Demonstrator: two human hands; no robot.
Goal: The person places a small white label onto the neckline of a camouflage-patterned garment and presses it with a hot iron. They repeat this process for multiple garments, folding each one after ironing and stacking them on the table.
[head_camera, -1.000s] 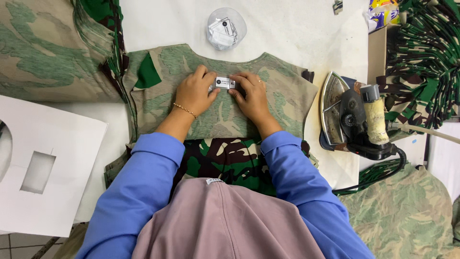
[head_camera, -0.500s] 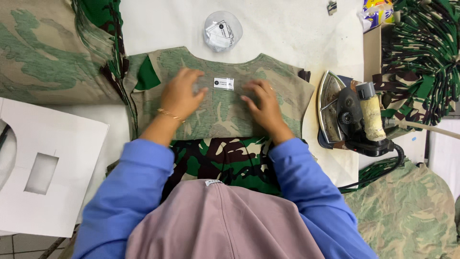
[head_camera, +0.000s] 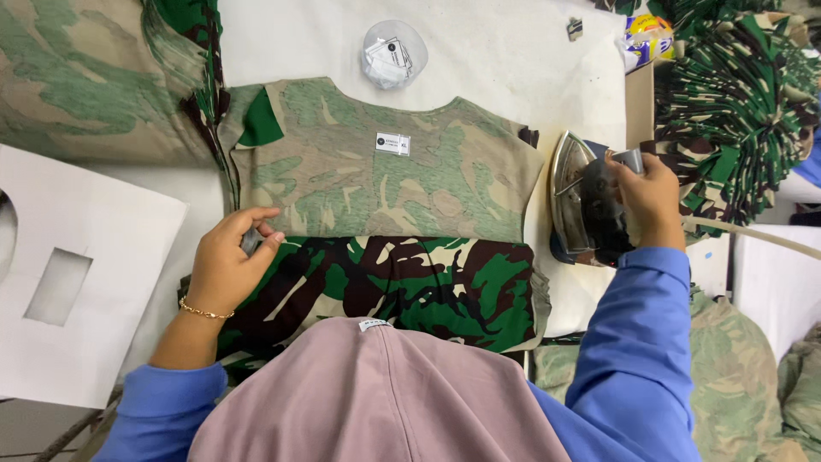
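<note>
1. The right hand (head_camera: 652, 192) reaches out to the right, forearm stretched in a blue sleeve, fingers clenched around the handle of the iron (head_camera: 586, 201), which stands tipped on its side at the garment's right edge.
2. The left hand (head_camera: 227, 261) rests with wrist bent, thumb and fingers pinching the left lower edge of the pale camouflage garment (head_camera: 385, 171).
3. That garment lies flat on the white worktop (head_camera: 505, 60), a small white label (head_camera: 392, 143) on its middle, a darker camouflage cloth (head_camera: 402, 287) just below.
</note>
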